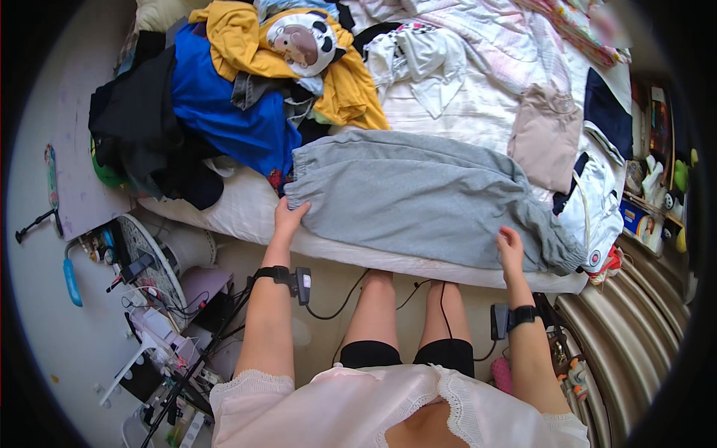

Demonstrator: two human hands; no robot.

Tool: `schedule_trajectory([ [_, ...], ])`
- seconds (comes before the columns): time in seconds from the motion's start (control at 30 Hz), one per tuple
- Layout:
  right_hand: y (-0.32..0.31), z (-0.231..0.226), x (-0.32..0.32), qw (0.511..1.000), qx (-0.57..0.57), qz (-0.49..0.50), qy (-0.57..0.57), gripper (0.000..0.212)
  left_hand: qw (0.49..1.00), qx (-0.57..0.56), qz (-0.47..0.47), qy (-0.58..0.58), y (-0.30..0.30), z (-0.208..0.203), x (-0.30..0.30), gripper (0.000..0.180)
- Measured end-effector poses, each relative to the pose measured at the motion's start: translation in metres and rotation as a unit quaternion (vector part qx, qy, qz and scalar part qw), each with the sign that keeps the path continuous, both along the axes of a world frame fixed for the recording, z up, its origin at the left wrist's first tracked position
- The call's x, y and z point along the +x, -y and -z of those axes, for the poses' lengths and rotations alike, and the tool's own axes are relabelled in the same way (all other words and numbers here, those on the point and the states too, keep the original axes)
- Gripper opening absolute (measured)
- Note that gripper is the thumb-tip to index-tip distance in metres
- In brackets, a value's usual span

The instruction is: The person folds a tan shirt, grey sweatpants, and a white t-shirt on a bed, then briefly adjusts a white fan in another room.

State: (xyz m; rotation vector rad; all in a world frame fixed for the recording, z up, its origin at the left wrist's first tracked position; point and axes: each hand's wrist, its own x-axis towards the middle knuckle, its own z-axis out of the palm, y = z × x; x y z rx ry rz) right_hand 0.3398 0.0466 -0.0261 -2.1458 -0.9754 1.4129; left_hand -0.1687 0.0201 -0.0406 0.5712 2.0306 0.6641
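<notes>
Grey sweatpants (418, 190) lie folded lengthwise across the near side of the bed, with an elastic cuff at the left and the gathered waist at the right. At the left end, my left hand (288, 218) pinches the cuff, its thumb on top and the other fingers partly hidden. My right hand (511, 252) is over the near edge of the sweatpants towards the waist. Its fingers are loosely curled and a little apart, with no cloth visible between them.
A heap holds a blue garment (224, 104), a yellow garment (235, 37) and black clothes (142, 112). Folded beige clothing (547, 138) and white clothing (594, 213) lie at the right on the white bed sheet (478, 104). A fan (153, 257) stands at the left, curtains (616, 336) hang at the right.
</notes>
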Motion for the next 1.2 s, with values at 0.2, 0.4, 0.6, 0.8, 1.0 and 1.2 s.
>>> schedule_trajectory([
  [0.2,-0.069,-0.002,-0.156,0.969,0.056,-0.241,-0.014,0.041,0.804,0.328,0.457,-0.195,0.009,-0.067,0.030,0.038],
  [0.4,-0.061,0.004,-0.193,0.951,0.053,-0.304,0.006,0.049,0.934,0.273,0.175,-0.151,-0.029,-0.046,0.004,0.030],
  [0.6,-0.049,0.030,-0.154,0.960,0.046,-0.260,0.095,0.052,0.921,0.271,0.188,-0.207,-0.063,0.018,-0.027,0.026],
  [0.8,-0.089,0.029,-0.098,0.896,0.149,-0.240,0.342,0.054,0.960,0.209,0.131,-0.130,-0.067,0.026,-0.011,0.023],
  [1.0,-0.150,-0.032,-0.062,0.758,0.020,-0.474,0.448,0.038,0.978,0.187,0.008,-0.095,-0.052,-0.007,-0.014,0.022],
  [1.2,-0.169,-0.073,-0.042,0.767,0.004,-0.571,0.294,0.023,0.976,0.110,0.014,-0.190,-0.014,-0.035,-0.092,0.033],
])
